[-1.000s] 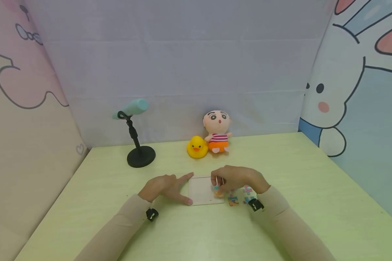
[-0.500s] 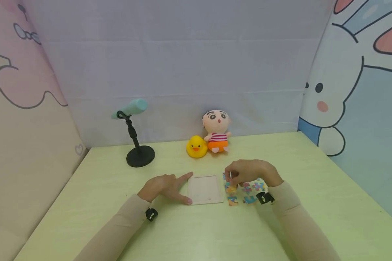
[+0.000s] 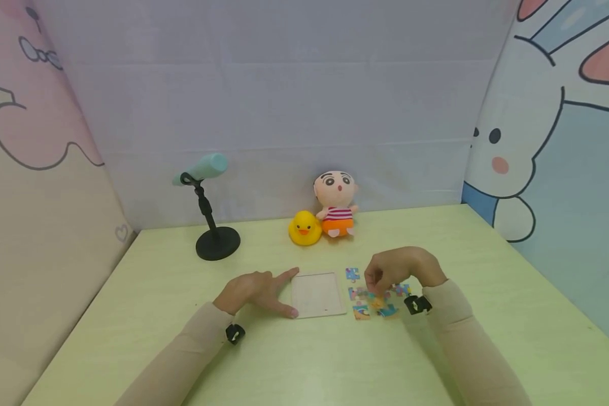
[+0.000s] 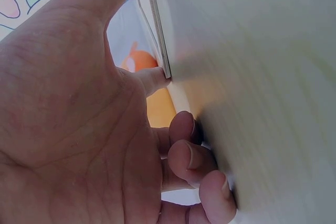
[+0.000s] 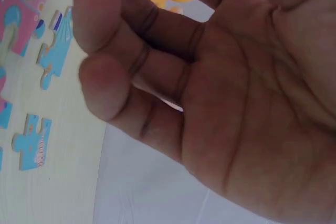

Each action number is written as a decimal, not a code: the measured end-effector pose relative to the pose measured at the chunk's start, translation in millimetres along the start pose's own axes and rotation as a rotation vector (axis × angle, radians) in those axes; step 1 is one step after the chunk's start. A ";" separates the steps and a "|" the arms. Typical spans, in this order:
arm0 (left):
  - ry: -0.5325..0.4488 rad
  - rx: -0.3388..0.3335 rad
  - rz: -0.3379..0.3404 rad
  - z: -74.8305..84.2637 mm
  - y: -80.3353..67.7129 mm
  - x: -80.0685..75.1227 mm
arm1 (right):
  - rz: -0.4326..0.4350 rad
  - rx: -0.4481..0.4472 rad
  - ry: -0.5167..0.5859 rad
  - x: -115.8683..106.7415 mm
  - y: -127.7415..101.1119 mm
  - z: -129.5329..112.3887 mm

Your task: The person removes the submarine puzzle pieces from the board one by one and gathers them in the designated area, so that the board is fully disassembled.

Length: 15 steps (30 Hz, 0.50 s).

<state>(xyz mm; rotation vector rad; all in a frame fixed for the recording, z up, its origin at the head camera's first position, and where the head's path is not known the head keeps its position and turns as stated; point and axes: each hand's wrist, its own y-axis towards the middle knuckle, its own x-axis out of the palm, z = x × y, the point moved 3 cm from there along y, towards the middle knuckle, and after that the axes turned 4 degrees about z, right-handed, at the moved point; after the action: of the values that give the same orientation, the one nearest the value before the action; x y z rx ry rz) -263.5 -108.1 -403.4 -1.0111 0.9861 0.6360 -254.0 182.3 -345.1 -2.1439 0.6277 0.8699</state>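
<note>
Left hand: my left hand [image 3: 254, 290] is lying on the bench [image 3: 304, 361], forefinger stretched along the far left corner of the tray [image 3: 318, 293] and thumb touching its near left corner; the other fingers [image 4: 185, 157] are curling loosely against the bench and holding nothing.

Tray: it is lying flat between my two hands, a thin pale board with a raised rim. I am judging it light and stiff, likely to slide on the smooth top, so bracing its left edge is the sensible hold.

Pieces: the puzzle pieces [image 3: 376, 296] are lying scattered just right of the tray, one [image 3: 352, 274] a little farther back. From the right wrist view they [image 5: 32, 141] are looking like flat card, so I am judging them very light, stiff and thin, hard to lift straight off the bench; pinching the edges or tipping one up by a knob would be the way.

Right hand: my right hand [image 3: 397, 269] is arching over the pieces, wrist raised, fingertips [image 5: 100, 94] pointing down and bunching together. An orange piece [image 3: 377, 303] is lying right at the fingertips; I cannot tell whether I am pinching it or only touching it.

Arms: both sleeves are reaching forward from the near edge.
</note>
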 end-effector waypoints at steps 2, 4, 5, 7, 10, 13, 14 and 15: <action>0.002 0.008 0.005 0.4 0.3 0.3 | -0.006 0.022 0.011 0.1 -1.4 0.8; 0.004 0.014 0.010 0.9 0.3 0.4 | -0.011 0.034 0.021 0.5 -2.0 1.6; 0.004 0.016 0.011 1.0 0.3 0.6 | -0.011 0.037 0.022 0.8 -2.1 1.9; 0.005 0.015 0.013 1.1 0.1 0.5 | -0.011 0.045 0.027 1.5 -2.2 2.8; 0.005 0.013 0.014 1.1 -0.5 0.0 | -0.002 0.065 0.016 2.1 -2.0 3.6; 0.007 0.008 0.017 1.0 -1.2 -0.2 | 0.018 0.107 -0.013 2.0 -2.1 4.0; 0.005 0.005 0.018 1.0 -1.5 -0.2 | 0.023 0.123 -0.022 2.1 -2.1 4.0; 0.004 0.002 0.019 1.0 -1.8 -0.2 | 0.028 0.138 -0.030 2.3 -2.0 4.1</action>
<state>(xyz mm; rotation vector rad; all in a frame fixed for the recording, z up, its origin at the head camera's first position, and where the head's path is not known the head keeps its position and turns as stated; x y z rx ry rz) -261.7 -107.9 -402.3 -1.0024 1.0002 0.6484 -252.8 186.3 -348.0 -1.9998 0.6832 0.8477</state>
